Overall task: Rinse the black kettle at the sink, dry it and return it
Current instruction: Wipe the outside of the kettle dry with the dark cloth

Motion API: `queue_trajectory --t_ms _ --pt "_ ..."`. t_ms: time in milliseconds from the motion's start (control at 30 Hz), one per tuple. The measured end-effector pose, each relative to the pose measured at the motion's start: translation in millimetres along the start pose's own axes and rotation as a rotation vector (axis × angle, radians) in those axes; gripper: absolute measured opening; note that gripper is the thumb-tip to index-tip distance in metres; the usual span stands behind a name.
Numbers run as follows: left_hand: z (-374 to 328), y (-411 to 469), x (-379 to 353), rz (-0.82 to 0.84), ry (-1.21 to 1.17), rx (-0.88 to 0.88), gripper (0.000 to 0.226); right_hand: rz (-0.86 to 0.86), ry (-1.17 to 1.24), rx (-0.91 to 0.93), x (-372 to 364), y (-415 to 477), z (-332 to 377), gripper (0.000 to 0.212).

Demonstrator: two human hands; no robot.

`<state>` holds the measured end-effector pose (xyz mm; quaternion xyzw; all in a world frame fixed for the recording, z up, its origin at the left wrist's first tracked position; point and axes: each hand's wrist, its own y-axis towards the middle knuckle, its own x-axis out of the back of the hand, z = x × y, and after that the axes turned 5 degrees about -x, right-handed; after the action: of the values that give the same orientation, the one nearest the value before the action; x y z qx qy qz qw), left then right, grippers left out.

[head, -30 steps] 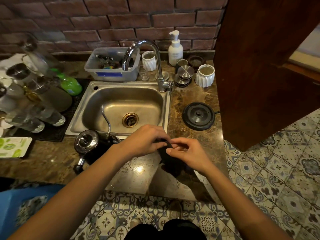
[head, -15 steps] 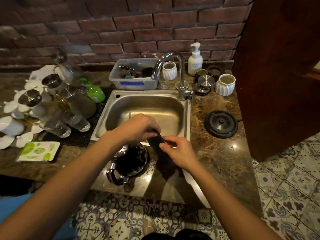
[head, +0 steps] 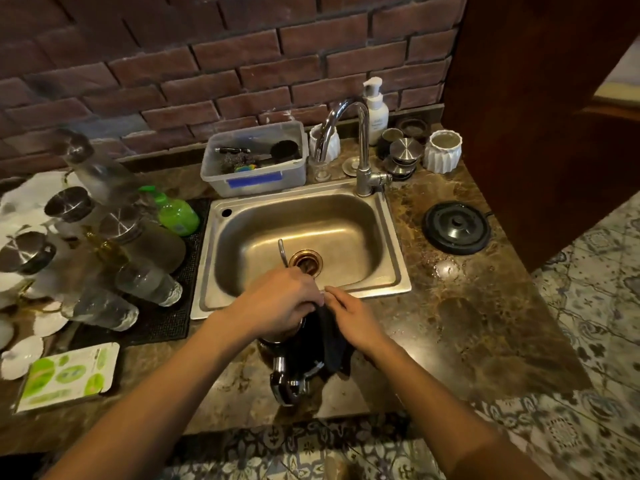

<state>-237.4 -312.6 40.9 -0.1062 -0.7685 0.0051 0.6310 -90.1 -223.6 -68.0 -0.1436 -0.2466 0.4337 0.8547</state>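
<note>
The black kettle (head: 298, 358) stands on the marble counter just in front of the steel sink (head: 391, 237). Its thin curved spout (head: 282, 252) rises over the basin and its chrome handle (head: 287, 386) points toward me. My left hand (head: 277, 306) rests closed on the kettle's top, hiding the lid. My right hand (head: 349, 320) presses a dark cloth (head: 334, 344) against the kettle's right side. The round black kettle base (head: 457, 227) sits on the counter to the right of the sink.
The faucet (head: 360, 140) arches over the sink's back edge. A clear plastic tub (head: 256, 161) stands behind the sink. Glasses and jars (head: 104, 254) crowd a black mat at left, beside a green bottle (head: 176, 214). White cups, tins and a soap dispenser (head: 375, 109) stand back right.
Both hands and the dark cloth moved left onto the kettle. My left hand now covers its top, and the view shifted left and tilted down.
</note>
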Motion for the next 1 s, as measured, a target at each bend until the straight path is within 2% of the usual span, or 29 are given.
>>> queue_trajectory --t_ms 67,200,267,333,433,567,733,1000 --pt "4.4 -7.5 -3.0 -0.027 -0.016 -0.017 0.019 0.017 0.04 -0.018 -13.8 0.0 -1.9 0.05" --pt "6.5 -18.6 -11.8 -0.078 -0.096 0.0 0.021 0.038 0.18 0.033 -30.7 -5.8 -1.6 0.033" --pt "6.4 -23.7 -17.5 -0.113 -0.146 0.038 0.024 0.02 0.179 0.064 -37.9 -5.7 -5.2 0.038" --pt "4.3 -28.0 -23.9 -0.213 -0.203 0.112 0.026 -0.006 0.162 0.087 -45.3 -2.6 -9.6 0.05" --pt "-4.3 -29.9 -37.8 -0.4 -0.28 0.32 0.025 -0.065 0.191 0.115 -54.3 -1.9 -13.0 0.058" --pt "-14.9 -27.7 -58.4 -0.456 -0.3 0.474 0.028 -0.171 0.259 0.157 -69.3 1.2 -24.6 0.069" --pt "-18.7 -20.7 -66.2 -0.545 -0.244 0.554 0.025 -0.27 0.216 0.275 -75.4 7.0 -36.8 0.071" --pt "-22.3 -17.1 -71.2 -0.645 -0.216 0.57 0.021 -0.389 0.178 0.46 -90.8 3.5 -65.0 0.06"
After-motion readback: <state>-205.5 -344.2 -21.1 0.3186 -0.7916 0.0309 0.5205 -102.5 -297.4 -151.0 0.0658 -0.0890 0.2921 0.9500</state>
